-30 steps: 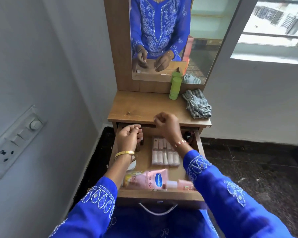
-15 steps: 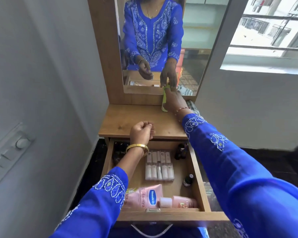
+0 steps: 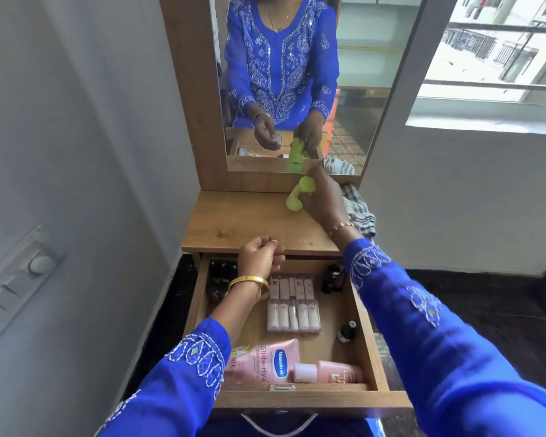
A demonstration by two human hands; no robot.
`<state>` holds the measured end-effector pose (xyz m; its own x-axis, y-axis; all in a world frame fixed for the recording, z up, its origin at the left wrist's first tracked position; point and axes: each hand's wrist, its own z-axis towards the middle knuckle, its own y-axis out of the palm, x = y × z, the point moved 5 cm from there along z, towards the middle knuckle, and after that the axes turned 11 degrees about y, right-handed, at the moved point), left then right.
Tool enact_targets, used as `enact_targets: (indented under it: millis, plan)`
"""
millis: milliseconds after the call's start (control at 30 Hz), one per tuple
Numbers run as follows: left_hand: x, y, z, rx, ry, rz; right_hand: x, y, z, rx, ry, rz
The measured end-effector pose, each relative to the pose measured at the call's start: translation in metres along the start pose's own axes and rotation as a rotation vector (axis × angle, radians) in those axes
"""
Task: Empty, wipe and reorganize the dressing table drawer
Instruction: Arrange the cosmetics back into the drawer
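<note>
The wooden drawer (image 3: 369, 348) stands pulled out below the dressing table top (image 3: 234, 225). Inside lie a pink lotion tube (image 3: 265, 364), a clear case of small white tubes (image 3: 292, 305), a small dark bottle (image 3: 345, 332) and dark bottles at the back corners. My right hand (image 3: 325, 200) grips a green bottle (image 3: 298, 195), tilted above the table top near the mirror. My left hand (image 3: 259, 258) hovers over the drawer's back edge, its fingers curled round a small item that only the mirror shows.
A folded striped cloth (image 3: 358, 209) lies on the table top at the right. The mirror (image 3: 297, 89) rises behind. A wall with a switch panel (image 3: 16, 282) is close on the left; a window (image 3: 498, 58) is at the right. Dark floor surrounds the table.
My right hand left the drawer, reached to the back of the table top and took the green bottle, which now tilts off the surface. My left hand rose slightly, still closed.
</note>
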<state>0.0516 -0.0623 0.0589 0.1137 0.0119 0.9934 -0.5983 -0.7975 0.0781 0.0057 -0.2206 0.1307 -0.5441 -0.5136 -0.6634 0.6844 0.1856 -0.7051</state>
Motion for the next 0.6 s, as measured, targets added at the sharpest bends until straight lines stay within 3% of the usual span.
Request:
enact_targets:
  millis: [100, 333, 467, 600]
  plan:
    - [-0.015, -0.006, -0.002, 0.046, -0.091, -0.102, 0.002, -0.006, -0.041, 0.040, 0.027, 0.249]
    - [-0.039, -0.015, -0.025, 0.051, -0.257, -0.169, 0.023, 0.015, -0.132, -0.148, 0.079, 0.546]
    - [-0.046, -0.024, -0.040, 0.075, -0.268, -0.073, 0.029, 0.018, -0.148, -0.147, 0.073, 0.504]
    - [-0.051, -0.025, -0.051, 0.094, -0.267, -0.117, 0.029, 0.015, -0.151, -0.105, -0.075, 0.163]
